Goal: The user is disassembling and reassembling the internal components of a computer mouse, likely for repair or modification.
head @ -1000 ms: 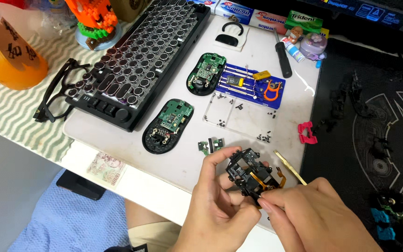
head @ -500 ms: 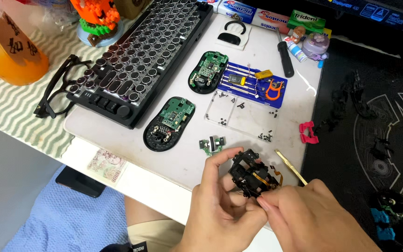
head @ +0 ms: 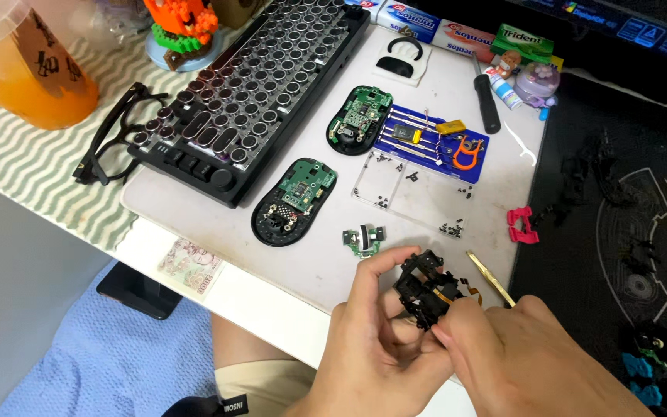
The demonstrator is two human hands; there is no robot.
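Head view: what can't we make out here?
- Black part: lower side hidden by both hands' fingers, head view.
- Right hand: cut off by the bottom edge; fingertips hidden against the part.
- Left hand: wrist cut off by the bottom edge.
- Screws in the clear tray: too small to count.
- Cup: cut off by the top-left corner.

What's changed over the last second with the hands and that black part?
Very little. Both hands, left hand and right hand, still pinch the black mouse part over the mat's near edge; only the fingers shifted slightly around it. Nothing was let go. The two open mouse bases, keyboard and tool tray stayed put.
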